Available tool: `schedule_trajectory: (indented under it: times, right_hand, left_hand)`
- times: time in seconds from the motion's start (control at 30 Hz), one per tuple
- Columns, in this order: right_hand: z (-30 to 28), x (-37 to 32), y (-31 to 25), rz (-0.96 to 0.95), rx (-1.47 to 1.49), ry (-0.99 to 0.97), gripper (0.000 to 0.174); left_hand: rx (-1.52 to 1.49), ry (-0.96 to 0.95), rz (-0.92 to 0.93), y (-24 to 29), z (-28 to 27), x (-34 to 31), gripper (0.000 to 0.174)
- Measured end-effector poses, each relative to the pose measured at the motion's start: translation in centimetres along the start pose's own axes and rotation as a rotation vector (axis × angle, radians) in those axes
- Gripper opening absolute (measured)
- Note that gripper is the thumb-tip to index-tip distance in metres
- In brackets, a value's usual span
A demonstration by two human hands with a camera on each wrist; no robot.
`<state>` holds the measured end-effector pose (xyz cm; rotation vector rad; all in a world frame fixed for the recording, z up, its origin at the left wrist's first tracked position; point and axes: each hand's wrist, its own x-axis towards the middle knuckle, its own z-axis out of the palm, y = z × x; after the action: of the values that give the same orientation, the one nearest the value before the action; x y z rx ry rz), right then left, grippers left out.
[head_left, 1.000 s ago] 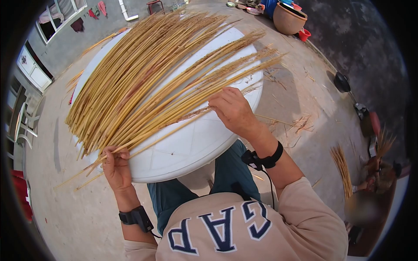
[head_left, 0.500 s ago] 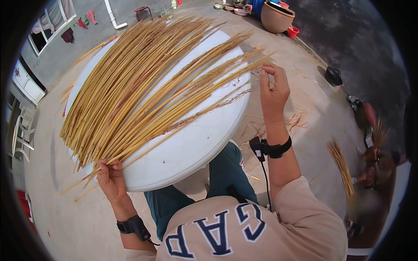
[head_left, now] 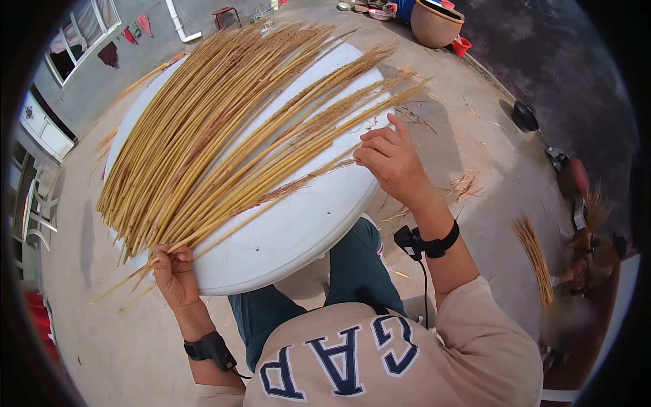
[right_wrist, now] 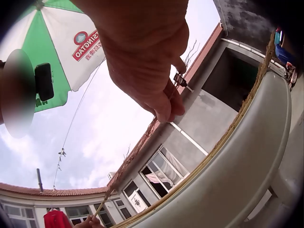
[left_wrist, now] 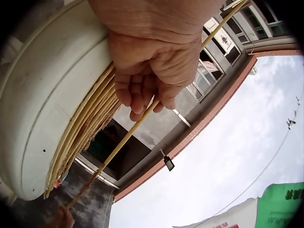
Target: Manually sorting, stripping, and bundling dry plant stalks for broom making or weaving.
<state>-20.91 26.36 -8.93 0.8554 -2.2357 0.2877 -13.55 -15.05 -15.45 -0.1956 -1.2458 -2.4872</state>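
Note:
A wide spread of dry straw-coloured stalks with feathery seed heads [head_left: 196, 146] lies across a round white table [head_left: 298, 241]. At the near left edge of the table, my left hand [head_left: 175, 277] pinches one long stalk [left_wrist: 127, 137] between thumb and fingers, close to its thick end. This stalk slants along the near side of the spread, its reddish seed head [head_left: 298, 183] pointing right. My right hand [head_left: 393, 166] is over the table's right edge, thumb and fingertips pinching the tip of that seed head, with one finger raised.
Stalk scraps [head_left: 464, 184] litter the concrete floor right of the table. Farther right are a bundle of stalks [head_left: 534, 261] and a partly blurred person [head_left: 583, 271]. A clay pot [head_left: 436, 26] and red bucket [head_left: 461, 46] stand behind; a white chair [head_left: 41, 210] is at left.
My right hand slid out along the stalk, lifted off past the table's right edge, then came back to the seed head's tip. The left hand keeps its pinch at the thick end.

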Motion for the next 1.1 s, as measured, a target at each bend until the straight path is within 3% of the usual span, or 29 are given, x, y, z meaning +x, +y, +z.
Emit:
schedule_trajectory:
  times: [0.13,0.2,0.27,0.3,0.37,0.4,0.47,0.53,0.6,0.67,0.87,1.1]
  right_hand:
    - [0.4,0.0,2.0,0.103,-0.09,0.077,0.014]
    - [0.9,-0.7,4.5,0.131,-0.141,0.084,0.014]
    - [2.2,-1.9,7.0,0.319,-0.275,0.176,0.023]
    - [3.0,-2.5,7.8,0.32,-0.287,0.176,0.023]
    - [3.3,-2.8,8.6,0.549,-0.522,0.189,0.035]
    - [3.0,-2.8,8.4,0.549,-0.53,0.19,0.035]
    - [2.6,-2.2,6.7,0.476,-0.352,0.372,0.038]
    - [1.7,-0.4,2.8,0.347,0.018,0.367,0.033]
    - [1.5,0.6,-1.1,0.239,0.359,0.066,0.032]
    - [3.0,1.1,-3.2,0.005,0.315,-0.056,0.033]
    - [7.2,0.0,-3.1,-0.032,0.294,-0.157,0.018]
    - [6.6,0.5,-3.3,-0.03,0.209,-0.112,0.009]
  left_hand:
    - [0.034,0.088,0.015,0.0,0.8,-0.4,0.044]
    - [-0.018,-0.006,0.009,0.2,1.1,-0.3,0.049]
    - [-0.023,0.009,0.017,0.3,1.4,-0.4,0.05]
    - [-0.02,0.023,0.024,0.4,1.6,-0.4,0.05]
    - [-0.031,-0.004,0.007,0.5,1.2,-0.2,0.048]
    - [-0.031,-0.024,-0.007,0.5,1.1,-0.2,0.045]
    - [-0.011,0.021,-0.021,0.2,1.0,-0.1,0.042]
    - [0.016,0.07,-0.038,0.1,0.9,-0.2,0.038]
    - [0.038,0.069,-0.053,0.0,1.0,-0.1,0.033]
    - [0.056,0.04,-0.051,-0.1,1.0,-0.2,0.032]
    - [0.091,0.056,-0.066,0.2,1.0,-0.3,0.038]
    - [0.158,-0.01,-0.148,0.8,1.8,-0.1,0.046]
